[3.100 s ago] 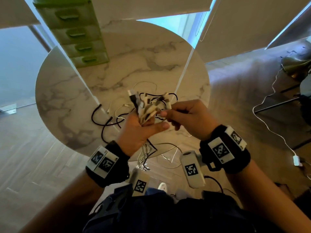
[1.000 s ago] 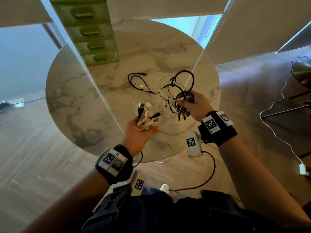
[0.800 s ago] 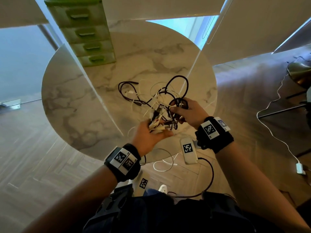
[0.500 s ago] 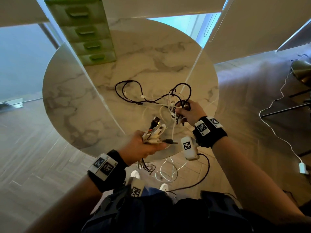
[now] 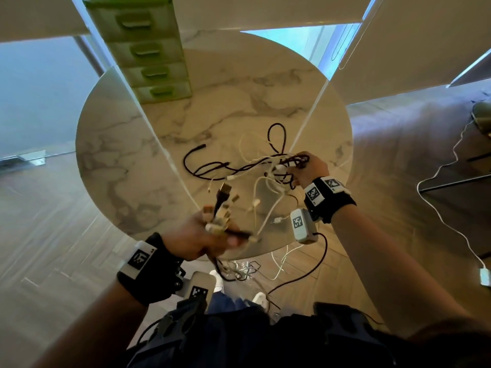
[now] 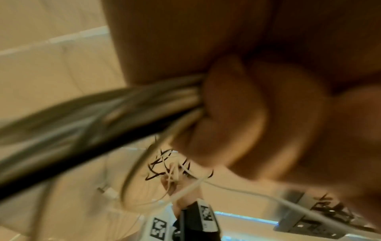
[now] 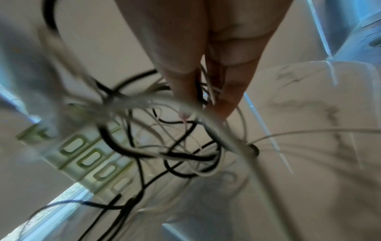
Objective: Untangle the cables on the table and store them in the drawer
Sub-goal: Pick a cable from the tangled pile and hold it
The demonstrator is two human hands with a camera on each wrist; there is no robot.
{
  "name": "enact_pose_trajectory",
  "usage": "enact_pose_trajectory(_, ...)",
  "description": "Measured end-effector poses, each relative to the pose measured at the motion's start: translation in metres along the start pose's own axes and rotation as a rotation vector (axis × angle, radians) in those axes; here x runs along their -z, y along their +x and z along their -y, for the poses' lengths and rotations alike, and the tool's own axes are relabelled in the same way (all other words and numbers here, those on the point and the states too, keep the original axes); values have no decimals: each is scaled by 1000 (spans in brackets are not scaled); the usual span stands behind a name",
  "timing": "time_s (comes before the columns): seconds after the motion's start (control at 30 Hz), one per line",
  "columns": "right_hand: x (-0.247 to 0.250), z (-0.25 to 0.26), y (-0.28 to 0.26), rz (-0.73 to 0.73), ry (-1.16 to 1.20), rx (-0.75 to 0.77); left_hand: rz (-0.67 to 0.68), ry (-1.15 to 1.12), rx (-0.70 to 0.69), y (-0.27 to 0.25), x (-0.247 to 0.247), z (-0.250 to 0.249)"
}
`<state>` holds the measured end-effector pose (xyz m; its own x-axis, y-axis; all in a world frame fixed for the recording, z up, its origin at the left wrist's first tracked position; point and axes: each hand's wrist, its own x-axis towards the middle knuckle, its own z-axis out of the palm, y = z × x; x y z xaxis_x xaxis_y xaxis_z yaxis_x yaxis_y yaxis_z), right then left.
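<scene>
A tangle of black and white cables point(image 5: 268, 166) stretches over the round marble table point(image 5: 132, 160). My left hand point(image 5: 202, 235) grips a bundle of plug ends point(image 5: 221, 208) near the table's front edge, fingers point(image 6: 230, 117) curled round the cords point(image 6: 103, 110). My right hand point(image 5: 309, 168) pinches the knotted part of the cables point(image 7: 185, 146) at the right, fingers point(image 7: 185, 78) closed on the strands. Loose white cords hang between the two hands and off the table edge. The green drawer unit point(image 5: 148, 49) stands at the table's back left, its drawers closed.
More cable loops point(image 5: 244, 269) dangle below the table's front edge toward the wooden floor. A white cord with an adapter point(image 5: 485, 277) lies on the floor at the right. A brown sofa point(image 5: 414, 144) flanks the table's right side.
My hands have pulled apart, the left drawing the plug ends toward me and the right moving right with the knot. The cables between them are stretched out further across the table.
</scene>
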<state>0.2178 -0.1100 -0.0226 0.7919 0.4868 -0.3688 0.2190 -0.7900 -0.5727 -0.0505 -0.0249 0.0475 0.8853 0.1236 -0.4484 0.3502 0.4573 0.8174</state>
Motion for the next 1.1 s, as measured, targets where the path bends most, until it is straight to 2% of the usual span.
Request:
enact_pose_trajectory(0.03,1,1,-4,37,-48,52,59,-98,-35,8,5,5)
enact_pose_trajectory(0.07,3,1,-9,71,-68,112,50,-135,-58,13,0,3)
enact_pose_trajectory(0.13,7,-1,-20,65,-107,214,-70,-196,-62,24,3,10)
enact_pose_trajectory(0.27,14,-4,-59,-242,-35,228,-152,-97,-117,28,0,24)
enact_pose_trajectory(0.3,13,-3,-68,-208,-1,173,-161,-33,-121,28,-3,26)
enact_pose_trajectory(0.33,11,-1,-76,-93,16,86,-173,30,-127,28,-7,28)
enact_pose_trajectory(0.4,3,-2,-83,220,43,-73,-177,119,-140,27,-17,31)
enact_pose_trajectory(0.47,-6,-9,-83,427,71,-120,-184,140,-144,27,-22,30)
enact_pose_trajectory(0.5,-9,-11,-82,448,109,-110,-212,136,-146,28,-23,30)
enact_pose_trajectory(0.57,-11,-15,-82,379,195,-56,-370,82,-168,30,-24,29)
enact_pose_trajectory(0.63,-6,-16,-86,286,144,44,-536,7,-249,35,-23,28)
enact_pose_trajectory(0.7,-1,-16,-93,210,48,147,-596,3,-293,39,-24,25)
enact_pose_trajectory(0.77,3,-14,-101,169,26,230,-533,89,-265,45,-25,23)
enact_pose_trajectory(0.87,4,-10,-114,131,4,329,-355,290,-154,63,-28,23)
enact_pose_trajectory(0.93,6,-10,-121,77,6,394,-292,322,-78,80,-27,29)
enact_pose_trajectory(1.0,11,-11,-128,39,52,428,-283,209,11,93,-25,31)
enact_pose_trajectory(1.1,16,-15,-140,47,49,504,-324,-100,50,108,-17,30)
